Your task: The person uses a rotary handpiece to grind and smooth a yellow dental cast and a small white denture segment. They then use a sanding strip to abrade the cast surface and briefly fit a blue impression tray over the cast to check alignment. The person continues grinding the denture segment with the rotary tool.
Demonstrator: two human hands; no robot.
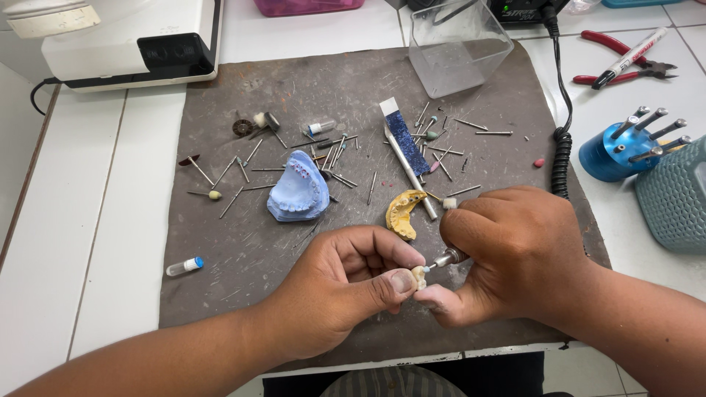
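Note:
My left hand (346, 283) pinches a small cream tooth piece (419, 277) between thumb and fingers, low over the grey mat (243, 242). My right hand (515, 254) grips a metal rotary handpiece (448, 258). Its small white tip touches the tooth piece. A coiled black cable (562, 158) runs from behind the right hand to the back of the bench. Just beyond the hands lie a yellow dental cast (403, 212) and a blue dental cast (298, 192).
Several loose burs and mandrels (334, 151), a blue abrasive strip (406, 141) and a small vial (184, 266) lie on the mat. A clear plastic box (457, 45) stands at the back. At right are a blue bur holder (614, 151), a teal basket (676, 195), red pliers (625, 62) and a marker.

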